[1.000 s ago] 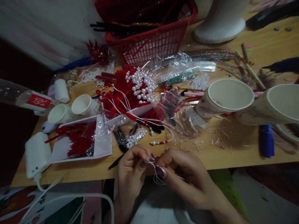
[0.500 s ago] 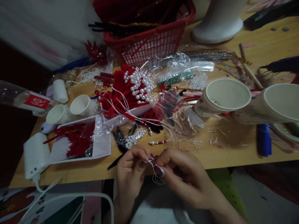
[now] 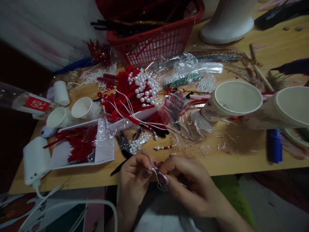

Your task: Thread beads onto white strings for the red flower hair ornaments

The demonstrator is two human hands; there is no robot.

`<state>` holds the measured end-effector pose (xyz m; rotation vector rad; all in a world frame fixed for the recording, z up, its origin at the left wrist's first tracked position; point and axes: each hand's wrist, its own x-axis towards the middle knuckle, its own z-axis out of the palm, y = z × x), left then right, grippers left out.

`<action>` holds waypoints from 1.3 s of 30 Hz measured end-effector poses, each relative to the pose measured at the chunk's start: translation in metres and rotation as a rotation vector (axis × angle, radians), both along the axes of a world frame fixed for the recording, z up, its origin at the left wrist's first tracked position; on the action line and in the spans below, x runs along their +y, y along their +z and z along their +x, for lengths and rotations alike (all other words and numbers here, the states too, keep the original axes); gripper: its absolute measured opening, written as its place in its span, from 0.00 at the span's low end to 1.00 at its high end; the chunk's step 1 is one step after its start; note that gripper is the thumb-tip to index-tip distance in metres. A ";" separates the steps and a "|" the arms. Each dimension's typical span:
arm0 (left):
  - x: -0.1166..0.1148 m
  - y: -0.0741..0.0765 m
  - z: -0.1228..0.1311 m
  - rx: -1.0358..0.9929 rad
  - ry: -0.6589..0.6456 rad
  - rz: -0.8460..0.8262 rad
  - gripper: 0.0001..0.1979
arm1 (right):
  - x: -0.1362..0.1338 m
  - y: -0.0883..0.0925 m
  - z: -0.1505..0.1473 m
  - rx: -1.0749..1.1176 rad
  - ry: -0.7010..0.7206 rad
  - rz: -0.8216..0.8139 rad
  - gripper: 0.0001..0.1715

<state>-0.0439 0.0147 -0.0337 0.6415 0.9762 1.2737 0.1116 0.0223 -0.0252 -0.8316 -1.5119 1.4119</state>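
Observation:
Thin white cord runs in loops between my two hands at the table's front edge. My left hand pinches the cord between thumb and fingertips. Close beside it, my right hand is also closed, its thumb and forefinger gripping the same cord. The fingers hide how the cord is looped or knotted. Just beyond my hands lies a short string of red and white beads. Left of that is a small bag of white pearl beads.
A white box with red fuzzy pieces stands at left, near a white power adapter. Loose pearls lie on red stems. Behind is a red basket. Large paper cups stand at right, and a plastic bottle lies far left.
Both hands stay together on the white cord, with only a slight shift of the fingers. The whole view has shifted very slightly.

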 end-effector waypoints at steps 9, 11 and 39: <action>0.001 0.001 0.000 -0.057 -0.026 -0.043 0.14 | -0.002 -0.002 -0.002 -0.004 -0.028 0.045 0.06; 0.000 0.000 -0.001 -0.061 -0.025 -0.047 0.15 | -0.002 -0.001 -0.002 0.004 -0.026 0.040 0.06; 0.000 -0.004 -0.002 -0.190 -0.065 0.001 0.06 | 0.001 -0.009 0.002 0.041 -0.031 0.112 0.08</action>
